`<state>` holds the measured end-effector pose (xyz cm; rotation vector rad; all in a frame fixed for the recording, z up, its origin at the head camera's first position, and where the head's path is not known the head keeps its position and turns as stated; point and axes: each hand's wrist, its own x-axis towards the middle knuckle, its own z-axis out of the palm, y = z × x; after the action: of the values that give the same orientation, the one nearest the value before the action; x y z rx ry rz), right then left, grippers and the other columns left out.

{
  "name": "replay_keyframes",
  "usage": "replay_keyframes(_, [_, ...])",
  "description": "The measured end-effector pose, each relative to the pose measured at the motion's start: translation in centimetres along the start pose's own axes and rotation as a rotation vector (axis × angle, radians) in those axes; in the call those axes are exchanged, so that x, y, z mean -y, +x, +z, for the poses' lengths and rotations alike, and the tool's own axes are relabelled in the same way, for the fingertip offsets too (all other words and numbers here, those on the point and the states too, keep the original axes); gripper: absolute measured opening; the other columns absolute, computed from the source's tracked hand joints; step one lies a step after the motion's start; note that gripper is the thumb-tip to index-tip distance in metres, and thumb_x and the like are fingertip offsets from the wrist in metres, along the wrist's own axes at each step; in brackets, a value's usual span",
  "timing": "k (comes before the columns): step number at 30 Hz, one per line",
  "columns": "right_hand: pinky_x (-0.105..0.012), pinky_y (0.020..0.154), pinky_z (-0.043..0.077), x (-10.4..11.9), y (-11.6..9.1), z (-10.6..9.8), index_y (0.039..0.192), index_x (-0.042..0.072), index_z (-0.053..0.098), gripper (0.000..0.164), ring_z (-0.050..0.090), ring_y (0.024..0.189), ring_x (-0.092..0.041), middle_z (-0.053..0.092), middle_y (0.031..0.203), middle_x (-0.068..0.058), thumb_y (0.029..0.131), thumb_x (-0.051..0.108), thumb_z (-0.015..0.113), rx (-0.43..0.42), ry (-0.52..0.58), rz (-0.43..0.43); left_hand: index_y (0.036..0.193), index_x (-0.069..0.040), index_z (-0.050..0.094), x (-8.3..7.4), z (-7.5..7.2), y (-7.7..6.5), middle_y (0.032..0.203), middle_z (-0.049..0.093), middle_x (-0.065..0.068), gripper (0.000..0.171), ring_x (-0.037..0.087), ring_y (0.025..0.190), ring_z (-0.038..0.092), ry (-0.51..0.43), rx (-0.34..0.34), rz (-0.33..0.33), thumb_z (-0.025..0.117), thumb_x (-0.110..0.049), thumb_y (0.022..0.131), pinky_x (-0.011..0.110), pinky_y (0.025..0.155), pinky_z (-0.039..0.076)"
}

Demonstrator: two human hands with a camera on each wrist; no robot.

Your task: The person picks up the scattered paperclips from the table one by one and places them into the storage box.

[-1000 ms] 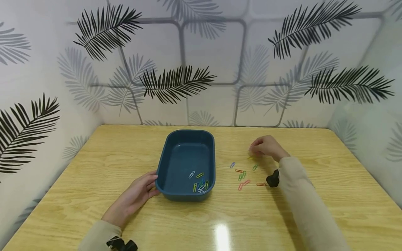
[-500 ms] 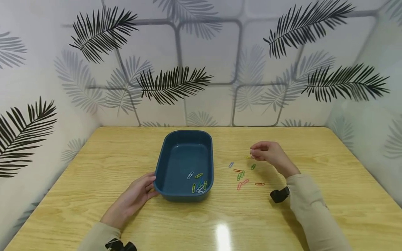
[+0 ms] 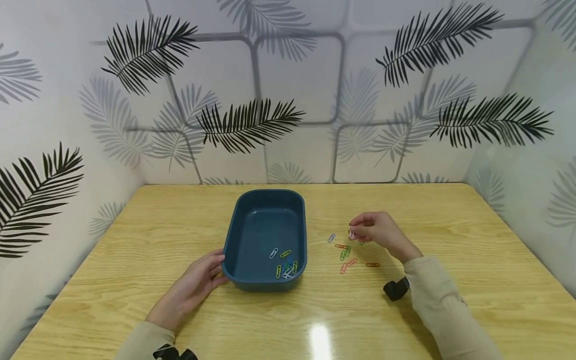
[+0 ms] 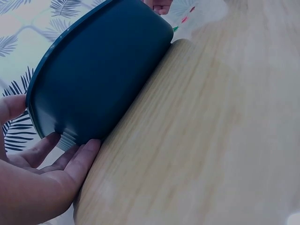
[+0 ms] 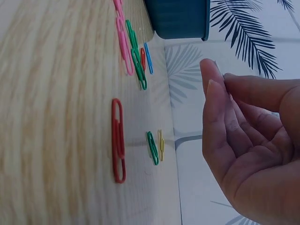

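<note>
The dark blue plastic tray (image 3: pixel 265 227) stands on the table, several coloured paper clips (image 3: pixel 285 269) lying at its near end. My left hand (image 3: pixel 195 282) holds the tray's left side near the front corner; in the left wrist view the thumb is at the rim and the fingers (image 4: pixel 84 157) lie against the outer wall. Right of the tray, my right hand (image 3: pixel 380 232) pinches a pale paper clip (image 3: pixel 351 234) between thumb and fingertips, raised above the table. In the right wrist view that clip shows only as a thin edge.
Loose paper clips lie below and left of the right hand: a blue one (image 3: pixel 331 238), a red one (image 3: pixel 372 265), pink ones (image 3: pixel 344 268), green ones (image 3: pixel 343 255) and a yellow one (image 5: pixel 161 145). A patterned wall (image 3: pixel 292 145) stands behind the wooden table (image 3: pixel 171 215).
My right hand has come off the table's far part with the pale paper clip and has moved left and nearer to me. The left hand stays at the tray.
</note>
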<state>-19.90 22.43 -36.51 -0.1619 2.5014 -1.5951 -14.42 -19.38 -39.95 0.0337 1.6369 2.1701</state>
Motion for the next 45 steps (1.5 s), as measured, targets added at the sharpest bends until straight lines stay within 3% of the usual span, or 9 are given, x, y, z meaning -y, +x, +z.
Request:
replay_keyframes(7, [-0.036,0.072,0.057,-0.3,0.1,0.2,0.114,-0.016,0.058,0.028,0.069,0.079,-0.018,0.07,0.094,-0.014,0.096,0.005,0.058,0.034,0.038,0.02,0.147,0.01,0.02,-0.1,0.1,-0.1,0.119,0.057,0.003,0.058,0.011,0.107,0.057,0.005,0.003,0.003,0.045,-0.017,0.102,0.03,0.09,0.048])
replay_keyframes(14, [-0.038,0.072,0.057,0.3,0.3,1.2,0.113,-0.015,0.059,0.028,0.069,0.079,-0.019,0.069,0.096,-0.018,0.095,0.006,0.06,0.06,0.06,-0.014,0.146,0.01,0.023,-0.1,0.1,-0.1,0.118,0.058,0.003,0.055,0.013,0.105,0.058,-0.006,-0.01,-0.006,0.044,-0.016,0.102,0.031,0.089,0.048])
replay_keyframes(27, [-0.04,0.071,0.057,3.7,1.4,4.0,0.108,-0.012,0.063,0.023,0.07,0.076,-0.019,0.07,0.089,-0.014,0.093,0.005,0.063,0.056,0.133,-0.066,0.146,0.009,0.023,-0.1,0.1,-0.1,0.121,0.057,0.003,0.055,0.012,0.108,0.056,0.013,-0.002,0.015,0.044,-0.018,0.103,0.031,0.091,0.047])
replay_keyframes(45, [-0.036,0.07,0.057,7.7,2.1,9.3,0.104,-0.007,0.067,0.019,0.07,0.078,-0.021,0.07,0.09,-0.012,0.091,0.006,0.066,0.151,0.176,-0.123,0.147,0.01,0.02,-0.2,0.1,-0.2,0.12,0.056,0.004,0.057,0.012,0.107,0.055,0.015,0.001,0.015,0.043,-0.017,0.103,0.031,0.092,0.047])
